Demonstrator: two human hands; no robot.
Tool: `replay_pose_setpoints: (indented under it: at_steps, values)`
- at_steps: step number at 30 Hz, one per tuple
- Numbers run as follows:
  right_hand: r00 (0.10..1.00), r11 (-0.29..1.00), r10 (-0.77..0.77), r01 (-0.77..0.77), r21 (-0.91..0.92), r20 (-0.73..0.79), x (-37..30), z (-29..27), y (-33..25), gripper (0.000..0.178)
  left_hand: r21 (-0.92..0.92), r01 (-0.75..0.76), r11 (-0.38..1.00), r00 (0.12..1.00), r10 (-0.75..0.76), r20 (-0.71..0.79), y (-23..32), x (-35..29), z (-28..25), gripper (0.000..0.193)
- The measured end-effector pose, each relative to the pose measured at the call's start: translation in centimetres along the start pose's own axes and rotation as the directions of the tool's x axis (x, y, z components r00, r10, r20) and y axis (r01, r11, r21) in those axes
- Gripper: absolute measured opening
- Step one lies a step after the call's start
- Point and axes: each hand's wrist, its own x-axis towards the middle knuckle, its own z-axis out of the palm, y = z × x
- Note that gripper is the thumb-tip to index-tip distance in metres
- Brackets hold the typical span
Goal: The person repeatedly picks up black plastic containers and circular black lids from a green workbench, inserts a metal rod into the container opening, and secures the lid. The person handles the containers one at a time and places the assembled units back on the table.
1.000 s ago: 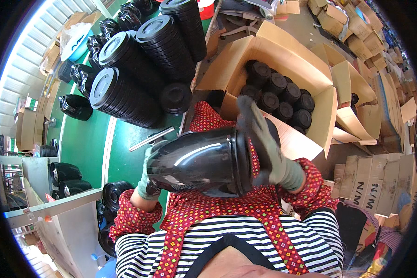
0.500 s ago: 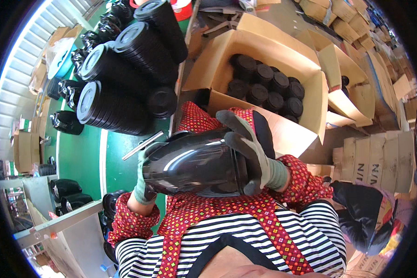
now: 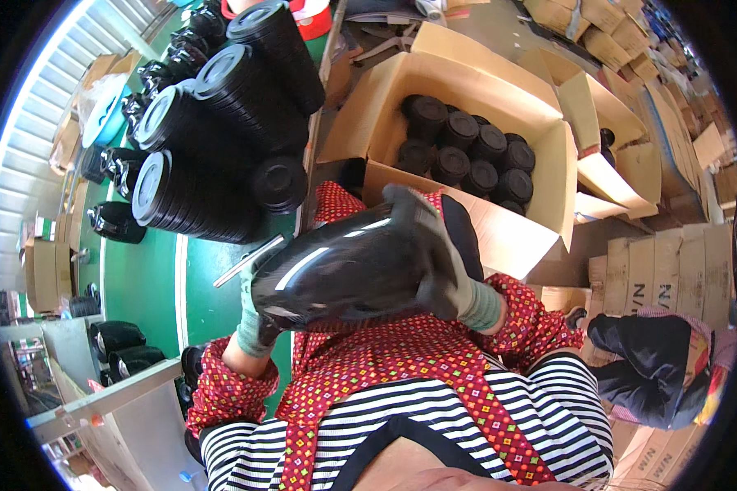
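The glossy black plastic pot (image 3: 344,270) carries pale streaks of reflected light. The left hand (image 3: 254,315) wears a green knitted glove, the right hand (image 3: 442,262) a grey-green one with a lighter green cuff. The sleeves (image 3: 221,389) and apron straps are red with small yellow and white diamonds over a black-and-white striped shirt (image 3: 434,425). The stacked round lids (image 3: 196,176) look black, perhaps very dark grey. The open corrugated cardboard box (image 3: 475,90) is tan; the floor (image 3: 147,286) is green with a white line.

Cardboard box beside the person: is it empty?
No, the open cardboard box holds many round black lids packed side by side.
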Motion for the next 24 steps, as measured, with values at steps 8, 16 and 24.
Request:
replay_pose_setpoints:
  at_steps: [8, 16, 24]
  values:
    - [0.495, 0.438, 0.863, -0.631, 0.641, -0.104, -1.3, 0.4, 1.7, 0.072, 0.417, -0.24, 0.877, 0.97, 0.233, 0.067, 9.4, 4.7, -1.6, 0.036]
    - [0.751, 0.84, -0.115, 0.423, -0.34, 0.651, 6.2, -0.8, -5.6, 0.105, -0.678, 0.425, 0.599, 0.886, -0.123, 0.447, -2.1, -1.3, 7.3, 0.066]
    - [0.995, 0.909, -0.064, 0.089, -0.407, 0.075, 4.1, 0.3, -3.4, 0.071, -0.364, 0.005, 0.931, 1.0, -0.01, -0.014, -3.2, -0.3, 4.7, 0.072]
